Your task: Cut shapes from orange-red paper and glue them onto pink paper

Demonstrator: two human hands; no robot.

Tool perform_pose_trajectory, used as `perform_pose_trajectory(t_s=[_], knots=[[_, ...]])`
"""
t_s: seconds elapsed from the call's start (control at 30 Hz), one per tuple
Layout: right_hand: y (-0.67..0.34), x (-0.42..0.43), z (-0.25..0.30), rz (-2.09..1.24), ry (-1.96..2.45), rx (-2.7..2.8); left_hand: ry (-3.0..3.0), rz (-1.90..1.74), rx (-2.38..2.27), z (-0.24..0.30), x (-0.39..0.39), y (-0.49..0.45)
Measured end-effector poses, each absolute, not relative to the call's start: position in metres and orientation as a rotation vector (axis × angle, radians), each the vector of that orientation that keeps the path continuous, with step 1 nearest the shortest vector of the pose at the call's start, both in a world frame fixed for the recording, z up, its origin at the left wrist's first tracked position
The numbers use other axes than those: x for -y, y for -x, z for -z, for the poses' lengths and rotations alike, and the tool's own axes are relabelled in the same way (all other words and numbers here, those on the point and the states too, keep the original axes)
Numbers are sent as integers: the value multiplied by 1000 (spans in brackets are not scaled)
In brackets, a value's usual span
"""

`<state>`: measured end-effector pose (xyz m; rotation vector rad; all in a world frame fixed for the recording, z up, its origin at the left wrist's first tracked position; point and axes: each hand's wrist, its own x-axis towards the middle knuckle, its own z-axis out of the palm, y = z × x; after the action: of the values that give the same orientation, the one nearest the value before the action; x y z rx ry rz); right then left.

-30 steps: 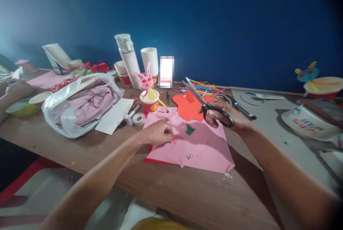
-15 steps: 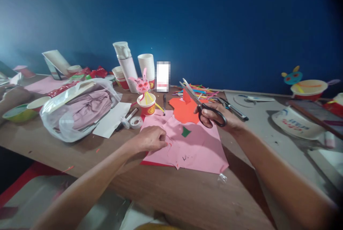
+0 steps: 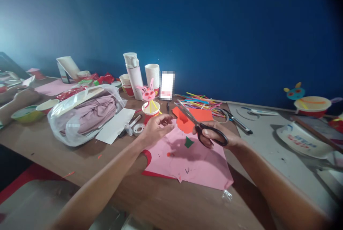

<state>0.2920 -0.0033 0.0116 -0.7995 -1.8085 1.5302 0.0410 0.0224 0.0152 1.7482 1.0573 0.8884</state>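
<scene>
My left hand [image 3: 158,126] hovers just above the pink paper sheet [image 3: 200,165], its fingertips pinched together; I cannot make out what is between them. My right hand [image 3: 214,137] grips black-handled scissors [image 3: 199,128], whose parted blades point up and left towards the left hand, over an orange paper piece [image 3: 187,121]. A small red scrap [image 3: 168,154] and a green scrap [image 3: 189,142] lie on the pink sheet. A red paper cup with a pink bunny face [image 3: 150,105] stands just behind the left hand.
A plastic bag of cloth [image 3: 85,114], white paper, a marker and a tape roll [image 3: 138,129] lie to the left. Behind stand a white bottle [image 3: 134,76], stacked cups [image 3: 152,74] and coloured straws [image 3: 200,101]. Paper plates [image 3: 302,135] and a bowl craft [image 3: 312,103] sit right.
My left hand has lifted off the pink sheet and moved right, towards the scissors. A red scrap now lies on the sheet. The scissors have come lower and nearer.
</scene>
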Motion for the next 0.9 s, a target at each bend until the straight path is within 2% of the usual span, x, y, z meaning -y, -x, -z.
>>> perform_pose_trajectory(t_s=[0.33, 0.77, 0.9], knots=[[-275, 6, 4, -1831, 694, 1857, -1447, -763, -872, -19, -8, -42], [-273, 5, 14, -1909, 566, 1755, -1385, -797, -948, -7, -18, -36], [-276, 5, 9, -1832, 519, 1746, -1326, -778, -945, -6, -18, -34]])
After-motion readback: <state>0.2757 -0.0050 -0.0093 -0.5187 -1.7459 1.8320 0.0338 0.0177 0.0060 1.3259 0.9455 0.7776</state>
